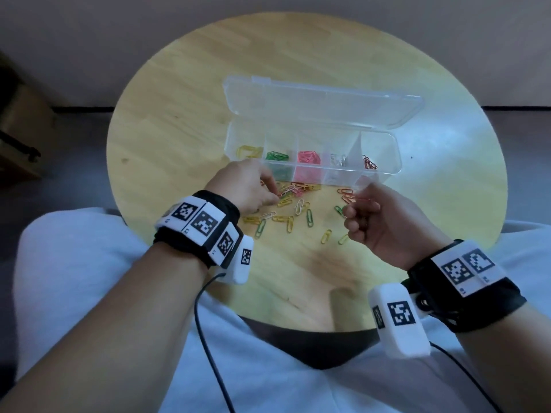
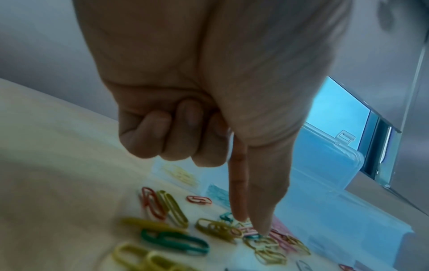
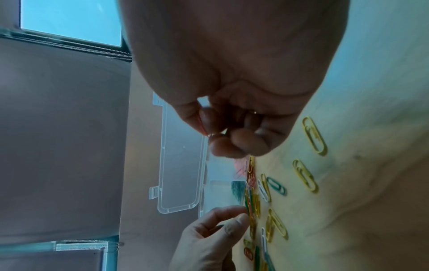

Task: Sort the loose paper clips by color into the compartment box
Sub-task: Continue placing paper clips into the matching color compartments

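A clear compartment box point(image 1: 395, 162) lies open on the round table, holding yellow, green, pink, silver and red clips in separate compartments. Loose paper clips point(image 1: 290, 208) of mixed colors are scattered in front of it. My left hand point(image 1: 272, 193) reaches into the pile; thumb and index finger point down and pinch at a pink clip point(image 2: 249, 230), the other fingers curled. My right hand point(image 1: 356, 204) hovers above the table right of the pile, near the box's front wall. It pinches a red clip point(image 3: 201, 126) between thumb and index finger.
The box's clear lid point(image 1: 322, 105) lies folded back behind the compartments. The wooden table point(image 1: 179, 114) is small and round, its near edge over my lap. More yellow and green clips point(image 1: 326, 236) lie toward the near edge. Cables hang from both wrist cameras.
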Action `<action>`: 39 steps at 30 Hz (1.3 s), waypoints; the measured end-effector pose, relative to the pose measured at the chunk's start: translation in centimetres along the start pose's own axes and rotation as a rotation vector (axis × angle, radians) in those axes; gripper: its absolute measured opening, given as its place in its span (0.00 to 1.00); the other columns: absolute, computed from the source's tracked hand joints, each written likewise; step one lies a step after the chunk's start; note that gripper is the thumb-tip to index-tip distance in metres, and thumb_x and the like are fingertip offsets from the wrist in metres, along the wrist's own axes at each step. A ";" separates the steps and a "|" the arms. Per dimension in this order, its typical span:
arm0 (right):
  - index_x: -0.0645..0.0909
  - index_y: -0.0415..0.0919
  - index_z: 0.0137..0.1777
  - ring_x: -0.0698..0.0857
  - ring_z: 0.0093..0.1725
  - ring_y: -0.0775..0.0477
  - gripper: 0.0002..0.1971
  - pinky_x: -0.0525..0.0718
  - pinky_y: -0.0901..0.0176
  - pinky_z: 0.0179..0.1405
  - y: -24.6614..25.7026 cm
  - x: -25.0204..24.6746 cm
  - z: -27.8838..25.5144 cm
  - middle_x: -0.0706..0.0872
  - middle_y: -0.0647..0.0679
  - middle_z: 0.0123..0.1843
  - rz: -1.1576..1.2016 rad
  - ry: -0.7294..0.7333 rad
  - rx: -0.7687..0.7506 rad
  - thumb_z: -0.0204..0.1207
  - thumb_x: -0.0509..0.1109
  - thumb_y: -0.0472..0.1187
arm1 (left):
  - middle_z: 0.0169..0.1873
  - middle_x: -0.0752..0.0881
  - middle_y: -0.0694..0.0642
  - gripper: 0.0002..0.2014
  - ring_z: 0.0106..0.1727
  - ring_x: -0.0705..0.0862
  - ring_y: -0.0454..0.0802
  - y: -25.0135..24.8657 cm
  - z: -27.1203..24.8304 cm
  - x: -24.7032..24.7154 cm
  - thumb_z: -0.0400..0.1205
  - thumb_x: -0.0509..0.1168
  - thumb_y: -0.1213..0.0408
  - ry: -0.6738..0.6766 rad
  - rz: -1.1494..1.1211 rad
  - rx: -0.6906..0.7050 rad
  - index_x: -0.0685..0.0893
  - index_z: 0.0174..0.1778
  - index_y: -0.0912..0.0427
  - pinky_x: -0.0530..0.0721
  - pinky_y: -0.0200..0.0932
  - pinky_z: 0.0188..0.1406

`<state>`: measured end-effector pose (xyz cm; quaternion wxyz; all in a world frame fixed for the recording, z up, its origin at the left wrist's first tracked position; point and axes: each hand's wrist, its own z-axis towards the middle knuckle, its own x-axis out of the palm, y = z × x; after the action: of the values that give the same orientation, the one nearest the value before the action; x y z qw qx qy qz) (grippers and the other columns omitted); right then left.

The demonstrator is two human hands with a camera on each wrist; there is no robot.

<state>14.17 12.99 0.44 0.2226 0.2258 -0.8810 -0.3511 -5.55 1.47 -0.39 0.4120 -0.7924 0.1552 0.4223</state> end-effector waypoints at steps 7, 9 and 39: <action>0.61 0.48 0.32 0.55 0.20 0.53 0.13 0.52 0.66 0.16 1.3 0.3 0.6 0.62 0.50 0.23 -0.070 -0.028 -0.074 0.73 0.56 0.32 | 0.44 0.89 0.45 0.06 0.45 0.85 0.45 -0.1 0.0 0.6 0.72 0.77 0.59 -0.012 0.047 -0.023 0.88 0.31 0.47 0.82 0.41 0.45; 0.65 0.47 0.31 0.53 0.20 0.53 0.15 0.50 0.66 0.19 1.6 0.9 1.1 0.59 0.52 0.22 -0.311 -0.029 -0.135 0.75 0.63 0.33 | 0.40 0.89 0.44 0.06 0.43 0.85 0.45 -0.2 -0.1 0.6 0.72 0.77 0.60 -0.012 0.050 -0.033 0.89 0.30 0.48 0.82 0.41 0.43; 0.71 0.43 0.32 0.61 0.21 0.50 0.10 0.57 0.63 0.20 1.2 2.4 1.6 0.67 0.47 0.26 -0.658 -0.133 -0.400 0.76 0.62 0.38 | 0.20 0.67 0.52 0.19 0.22 0.63 0.50 -0.8 -0.3 -0.8 0.83 0.53 0.65 -0.108 -0.423 0.069 0.71 0.24 0.59 0.60 0.42 0.25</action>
<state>11.05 13.22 0.78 0.0799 0.4250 -0.6884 -0.5824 -5.37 1.63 0.73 0.5260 -0.7689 -0.0226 0.3627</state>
